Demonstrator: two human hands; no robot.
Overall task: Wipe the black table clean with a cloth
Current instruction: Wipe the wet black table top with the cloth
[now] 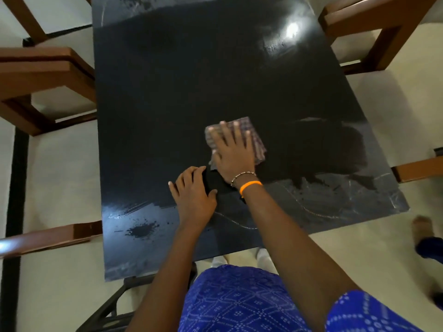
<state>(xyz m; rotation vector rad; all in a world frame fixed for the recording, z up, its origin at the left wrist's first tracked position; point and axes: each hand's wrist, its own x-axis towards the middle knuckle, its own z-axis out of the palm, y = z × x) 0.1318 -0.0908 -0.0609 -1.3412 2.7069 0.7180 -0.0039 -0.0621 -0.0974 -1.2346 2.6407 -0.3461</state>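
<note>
The black table (167, 97) fills the middle of the view, its centre dark and wet, with dusty grey streaks along the near and far edges. A folded checked cloth (256, 140) lies flat on it right of centre. My right hand (233, 152) presses on the cloth with straight, spread fingers; the wrist wears a bead bracelet and an orange band. My left hand (194, 195) rests flat on the table just nearer and to the left, fingers relaxed, holding nothing. A dark splatter (141, 230) marks the near left corner.
Wooden chairs stand around the table: two at the left (45, 77) (48, 238), one at the far right (374, 27) and one at the right edge (419, 168). Another person's foot (423, 226) is on the pale floor at the right.
</note>
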